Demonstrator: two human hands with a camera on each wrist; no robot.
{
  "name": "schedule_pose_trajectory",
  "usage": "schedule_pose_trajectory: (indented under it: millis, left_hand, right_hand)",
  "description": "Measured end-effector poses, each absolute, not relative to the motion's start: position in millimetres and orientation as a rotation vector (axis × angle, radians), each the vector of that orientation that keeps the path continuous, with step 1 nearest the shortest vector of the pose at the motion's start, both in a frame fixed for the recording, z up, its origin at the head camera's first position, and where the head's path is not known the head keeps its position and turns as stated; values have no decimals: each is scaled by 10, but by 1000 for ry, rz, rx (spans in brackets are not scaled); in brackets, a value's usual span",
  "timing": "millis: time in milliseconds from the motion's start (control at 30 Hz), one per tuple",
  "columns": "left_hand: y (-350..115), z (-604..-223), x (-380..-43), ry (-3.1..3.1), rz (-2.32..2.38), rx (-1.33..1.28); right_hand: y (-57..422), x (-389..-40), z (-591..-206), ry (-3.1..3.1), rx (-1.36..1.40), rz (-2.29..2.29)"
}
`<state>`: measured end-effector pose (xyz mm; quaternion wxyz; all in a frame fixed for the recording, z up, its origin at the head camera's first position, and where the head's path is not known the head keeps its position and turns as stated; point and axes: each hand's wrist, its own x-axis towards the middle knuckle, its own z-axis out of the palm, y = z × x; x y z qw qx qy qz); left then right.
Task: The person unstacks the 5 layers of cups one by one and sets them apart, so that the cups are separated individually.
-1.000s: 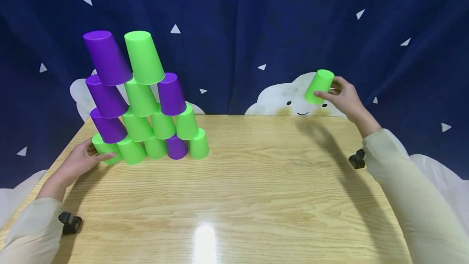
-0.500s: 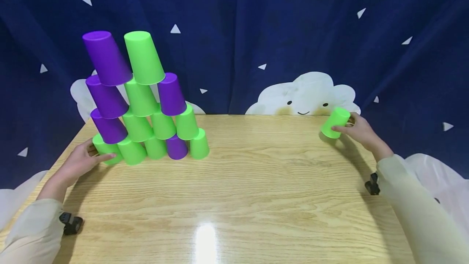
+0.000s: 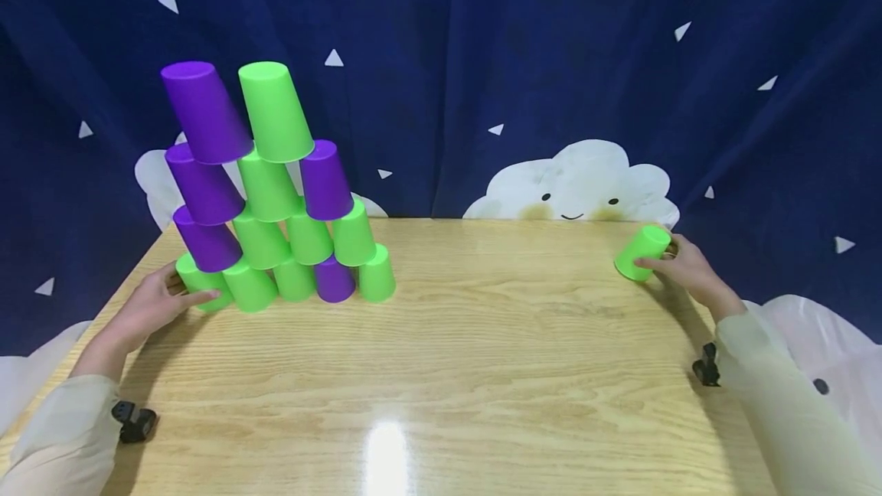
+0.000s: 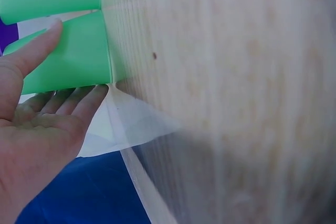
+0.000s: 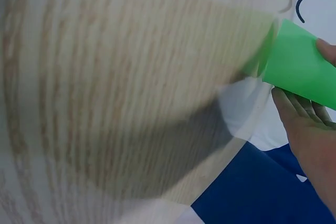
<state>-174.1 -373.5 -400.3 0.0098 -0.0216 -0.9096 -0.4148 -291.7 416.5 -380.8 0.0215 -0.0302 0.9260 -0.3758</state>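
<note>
Upside-down cups, green and purple, form a stepped stack on the left of the table. My left hand [image 3: 153, 305] holds the green cup [image 3: 202, 280] at the left end of the bottom row. In the left wrist view the thumb lies across that cup's front, with the fingers along its other side. At the far right, my right hand [image 3: 689, 266] grips another upside-down green cup [image 3: 642, 252] between thumb and fingers, its rim [image 5: 266, 59] right at the tabletop. A purple cup [image 3: 207, 113] and a green cup [image 3: 276, 113] top the stack side by side.
The wooden table [image 3: 482, 358] runs back to a dark blue curtain [image 3: 441, 60] with white clouds and triangles. A purple cup [image 3: 335, 280] and a green cup [image 3: 377, 274] end the bottom row at the right. Both wrists wear small black cameras.
My right hand has brought its green cup down from in front of the curtain and a little to the right, onto the far right of the table. The left hand and the stack stay put.
</note>
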Motion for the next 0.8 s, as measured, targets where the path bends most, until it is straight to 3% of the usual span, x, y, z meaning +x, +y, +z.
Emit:
schedule_pose_trajectory:
  millis: [500,800]
  left_hand:
    - [-3740,-3994,-1734,-2892,-1276,-15]
    - [-3728,-3983,-1731,-2899,-1282,-30]
  right_hand:
    - [4217,-2869,-3837,2881,-14,-1111]
    - [3759,-2886,-3191,3041,-174,-1485]
